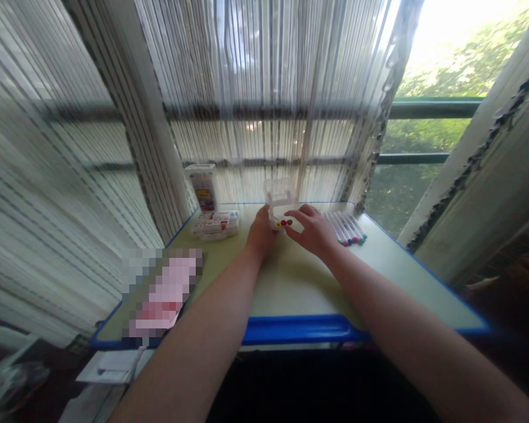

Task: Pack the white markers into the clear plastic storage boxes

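Note:
A clear plastic case stands in the middle of the table with its see-through lid raised at the back. My left hand is closed around the left side of the case. Several small round marker ends, yellow, red and brown, show at the front of the case. Over its right side is my right hand, thumb and forefinger apart around the red and brown ends. Whether it touches them is too small to tell. A row of markers with coloured caps lies just right of my right hand.
A flat clear box and a tall clear container are at the table's back left. A pink, pixelated item lies at the left. The table has a blue edge; string curtains hang behind it.

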The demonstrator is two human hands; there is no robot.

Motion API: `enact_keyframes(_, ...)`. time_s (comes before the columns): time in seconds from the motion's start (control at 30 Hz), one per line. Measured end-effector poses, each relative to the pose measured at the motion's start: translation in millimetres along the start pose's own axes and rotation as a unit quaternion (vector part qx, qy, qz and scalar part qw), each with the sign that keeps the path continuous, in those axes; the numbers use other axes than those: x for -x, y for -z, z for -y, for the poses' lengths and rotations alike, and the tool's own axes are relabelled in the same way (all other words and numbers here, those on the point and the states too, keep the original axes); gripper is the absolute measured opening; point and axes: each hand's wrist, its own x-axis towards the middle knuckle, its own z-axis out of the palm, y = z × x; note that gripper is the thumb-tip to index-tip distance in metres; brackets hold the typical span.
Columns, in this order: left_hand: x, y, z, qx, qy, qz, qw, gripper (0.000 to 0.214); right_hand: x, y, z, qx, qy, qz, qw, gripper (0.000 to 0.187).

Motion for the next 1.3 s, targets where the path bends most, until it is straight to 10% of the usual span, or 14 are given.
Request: enact_keyframes(1.3,0,0.1,-1,-0.040,-0.011,0.016,0.999,0.050,0,4,-5,-0.027,0.013,0.013,0.999,0.026)
